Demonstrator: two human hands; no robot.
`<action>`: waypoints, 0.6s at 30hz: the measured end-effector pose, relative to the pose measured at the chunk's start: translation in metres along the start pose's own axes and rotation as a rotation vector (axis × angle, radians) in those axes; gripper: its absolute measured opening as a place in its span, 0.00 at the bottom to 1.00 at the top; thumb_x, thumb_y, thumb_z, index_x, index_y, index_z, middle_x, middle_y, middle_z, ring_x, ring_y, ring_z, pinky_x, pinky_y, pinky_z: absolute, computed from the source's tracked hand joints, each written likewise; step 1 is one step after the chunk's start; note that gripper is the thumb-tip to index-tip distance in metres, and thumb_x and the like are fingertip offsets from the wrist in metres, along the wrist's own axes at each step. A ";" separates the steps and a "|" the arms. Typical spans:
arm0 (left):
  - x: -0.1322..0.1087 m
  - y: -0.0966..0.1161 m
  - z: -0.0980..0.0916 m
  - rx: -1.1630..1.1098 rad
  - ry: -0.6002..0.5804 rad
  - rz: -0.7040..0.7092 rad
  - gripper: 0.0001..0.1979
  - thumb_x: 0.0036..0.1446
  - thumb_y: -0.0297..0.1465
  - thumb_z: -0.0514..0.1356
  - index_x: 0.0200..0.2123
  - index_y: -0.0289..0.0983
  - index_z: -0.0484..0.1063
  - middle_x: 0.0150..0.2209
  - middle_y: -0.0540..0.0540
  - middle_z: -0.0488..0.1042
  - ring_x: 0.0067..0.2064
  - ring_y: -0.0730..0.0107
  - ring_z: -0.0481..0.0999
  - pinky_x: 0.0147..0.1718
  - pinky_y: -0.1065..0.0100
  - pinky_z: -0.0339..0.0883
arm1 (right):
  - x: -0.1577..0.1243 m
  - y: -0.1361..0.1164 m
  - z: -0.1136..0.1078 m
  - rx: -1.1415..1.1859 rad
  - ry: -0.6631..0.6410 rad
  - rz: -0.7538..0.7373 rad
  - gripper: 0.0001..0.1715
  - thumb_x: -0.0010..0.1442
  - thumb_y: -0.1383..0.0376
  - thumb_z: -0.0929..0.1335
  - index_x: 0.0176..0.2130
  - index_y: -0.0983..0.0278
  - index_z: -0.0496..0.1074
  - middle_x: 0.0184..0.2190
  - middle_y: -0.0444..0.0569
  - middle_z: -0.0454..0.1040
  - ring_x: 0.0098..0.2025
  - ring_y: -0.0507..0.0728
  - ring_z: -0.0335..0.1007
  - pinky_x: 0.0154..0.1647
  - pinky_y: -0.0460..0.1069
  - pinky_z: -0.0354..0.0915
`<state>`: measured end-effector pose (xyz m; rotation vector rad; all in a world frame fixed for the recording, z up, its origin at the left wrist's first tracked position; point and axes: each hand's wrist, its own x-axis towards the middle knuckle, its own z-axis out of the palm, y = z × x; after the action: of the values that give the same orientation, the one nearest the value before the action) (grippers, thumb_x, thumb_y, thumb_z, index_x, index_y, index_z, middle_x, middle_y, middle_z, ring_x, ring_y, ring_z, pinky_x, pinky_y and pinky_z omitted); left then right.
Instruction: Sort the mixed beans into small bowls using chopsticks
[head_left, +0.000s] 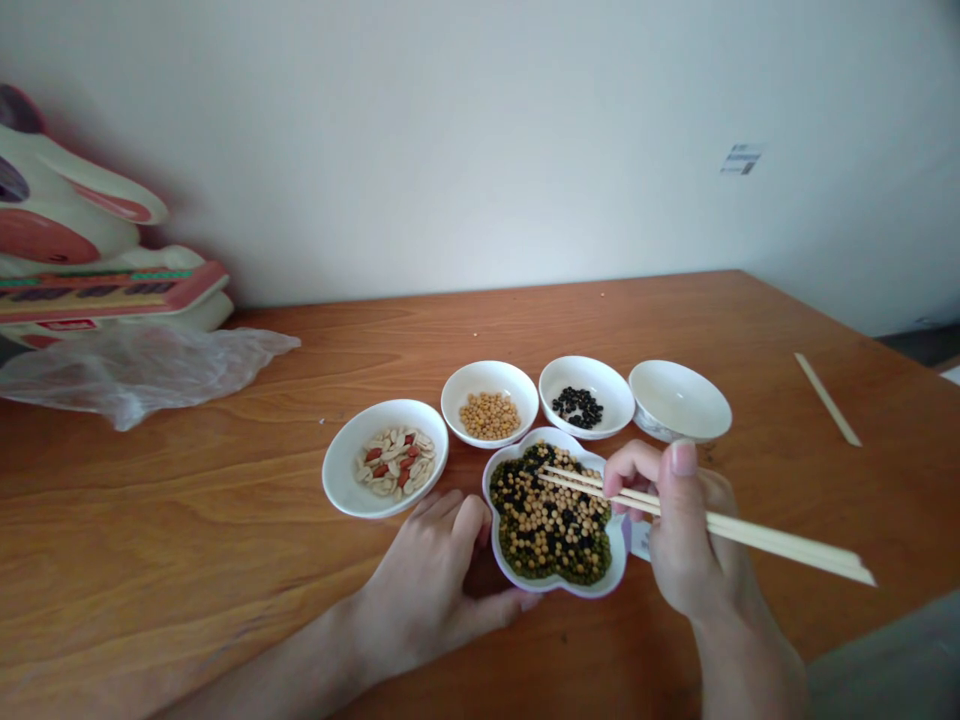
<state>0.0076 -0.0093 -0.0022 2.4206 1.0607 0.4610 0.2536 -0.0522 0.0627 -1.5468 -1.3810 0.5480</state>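
Note:
My right hand (679, 530) is closed round a pair of wooden chopsticks (720, 525). Their tips reach over the flower-shaped white dish (619, 570), which is full of mixed yellow, black and green beans. My left hand (431, 580) rests on the table with its fingers spread, thumb and forefinger against the dish's left rim. Behind stand three small white bowls: one with peanuts (386, 470), one with yellow beans (489, 402), one with black beans (586, 396).
A white bowl with nothing in it (679, 400) stands at the right end of the row. A single loose chopstick (827, 398) lies far right on the wooden table (187, 540). A clear plastic bag (135, 370) and a large toy figure (82, 260) sit back left by the wall.

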 end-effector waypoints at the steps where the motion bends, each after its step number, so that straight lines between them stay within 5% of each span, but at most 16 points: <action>1: 0.000 0.000 0.000 0.007 0.003 0.001 0.25 0.60 0.54 0.69 0.39 0.40 0.68 0.36 0.44 0.79 0.36 0.54 0.80 0.34 0.58 0.71 | 0.001 0.001 0.000 0.002 0.000 -0.007 0.46 0.77 0.38 0.50 0.25 0.60 0.73 0.21 0.47 0.70 0.25 0.55 0.65 0.28 0.52 0.57; 18: 0.002 0.000 0.000 0.020 -0.009 -0.006 0.25 0.60 0.54 0.69 0.40 0.40 0.69 0.36 0.44 0.79 0.37 0.53 0.81 0.35 0.57 0.73 | 0.003 0.018 0.010 0.045 0.014 -0.050 0.43 0.79 0.42 0.53 0.26 0.61 0.74 0.21 0.46 0.71 0.25 0.52 0.68 0.29 0.50 0.59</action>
<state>0.0093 -0.0083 -0.0022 2.4337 1.0731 0.4387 0.2549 -0.0443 0.0439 -1.4734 -1.3838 0.5330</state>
